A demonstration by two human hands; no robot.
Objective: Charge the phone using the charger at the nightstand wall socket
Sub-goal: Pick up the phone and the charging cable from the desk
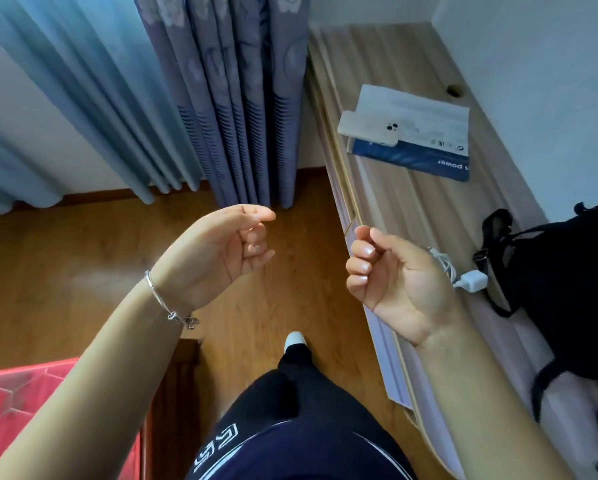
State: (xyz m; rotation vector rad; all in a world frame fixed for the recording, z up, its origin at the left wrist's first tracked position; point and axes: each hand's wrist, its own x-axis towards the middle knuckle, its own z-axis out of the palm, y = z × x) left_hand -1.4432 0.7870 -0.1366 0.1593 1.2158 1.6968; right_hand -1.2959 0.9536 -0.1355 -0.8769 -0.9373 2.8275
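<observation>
A white phone (368,128) lies face down on papers on the wooden desk top (394,202) at the right. A white charger plug (472,280) with its coiled white cable (441,261) lies nearer on the same top, beside a black bag. My left hand (221,252) hovers palm up over the floor with fingers loosely curled, holding nothing. My right hand (391,278) floats palm up above the desk's front edge, fingers curled and empty, just left of the charger and partly hiding its cable.
A black bag (560,289) with straps fills the near right of the desk. A white sheet and a blue booklet (415,161) lie under the phone. Blue curtains (221,98) hang ahead. A red mattress (24,410) on a wooden frame is at the lower left.
</observation>
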